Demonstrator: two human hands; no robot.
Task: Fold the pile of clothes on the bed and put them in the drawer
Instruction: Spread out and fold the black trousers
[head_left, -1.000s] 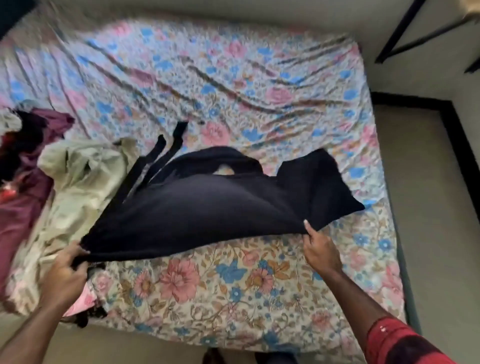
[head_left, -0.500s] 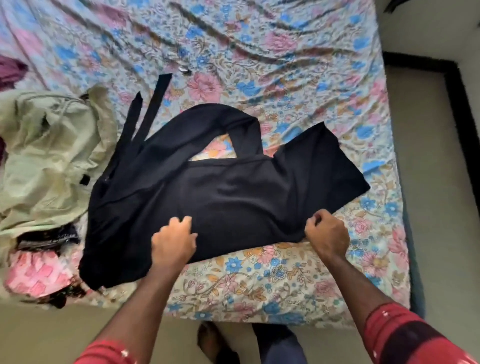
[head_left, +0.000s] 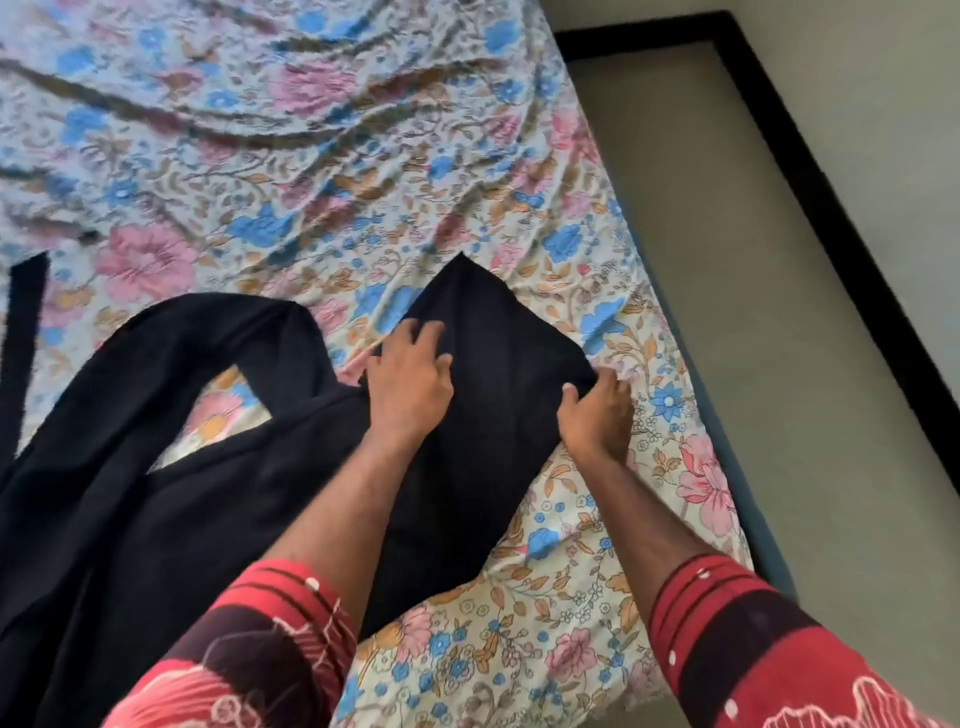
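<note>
Head view: black garment (head_left: 218, 493) spread flat near bed's right edge, on wrinkled floral sheet (head_left: 322, 171). Left hand (head_left: 410, 384) presses it, fingers spread. Right hand (head_left: 597, 415) pinches corner. Bare floor (head_left: 779, 338) right.

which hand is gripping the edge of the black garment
The right hand pinches the black garment at its right edge; the left hand lies fingers spread on top of the cloth.

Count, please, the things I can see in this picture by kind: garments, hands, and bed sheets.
Black garment: 1
Hands: 2, the left hand and the right hand, both on the garment
Floral bed sheet: 1
Total: 4
</note>
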